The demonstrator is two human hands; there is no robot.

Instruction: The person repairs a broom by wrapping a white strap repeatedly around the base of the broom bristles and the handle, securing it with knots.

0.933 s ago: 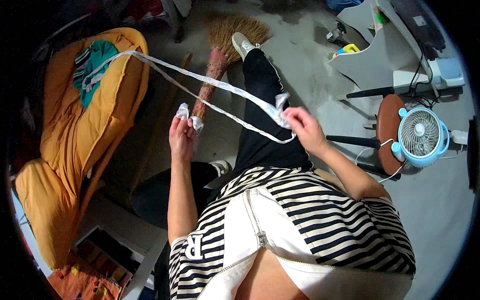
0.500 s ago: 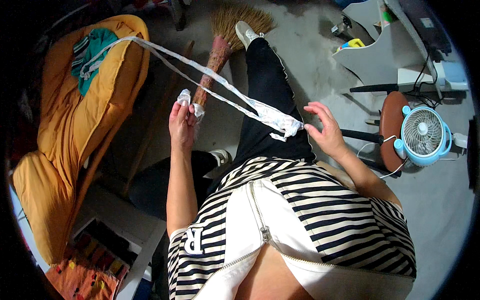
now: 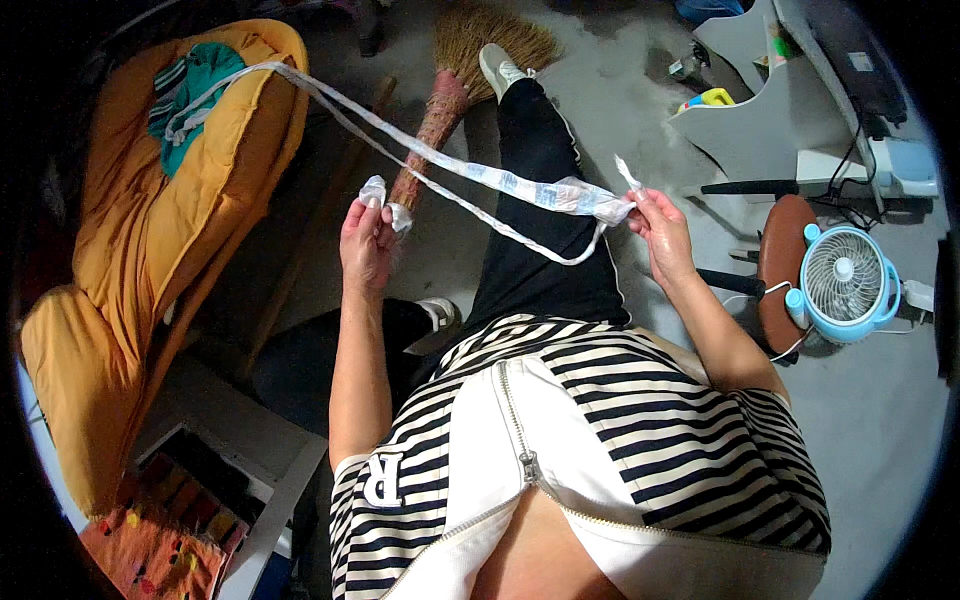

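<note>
So the right hand [image 3: 660,225], out around 2 o'clock, has thumb and fingertips pinched tight on one end of a long, crinkly white strip with pale bluish patches [image 3: 540,192], and a little twisted tail pokes up past the fingers. From there the strip runs off toward 10 o'clock as a skinny two-strand loop, the upper strand pretty straight and the lower one sagging over the black trouser leg [image 3: 535,140]. Its far end drapes over the puffy orange quilted cover [image 3: 190,250] at 9 to 10 o'clock, right by a crumpled green cloth with striped trim [image 3: 215,65]. The left hand [image 3: 368,235] is nearer in at 10 o'clock, fingers curled in, gripping a crumpled white scrap [image 3: 372,190] at the tips. Can't tell if that hand touches the straw broom with a reddish wrapped handle [image 3: 440,110], since the handle's lower end is right behind it; the bristles fan out at 12, next to a pale shoe [image 3: 500,72]. Over at 3 o'clock there's a light blue round fan [image 3: 843,270] by a brown-seated stool with black legs [image 3: 780,255].
</note>
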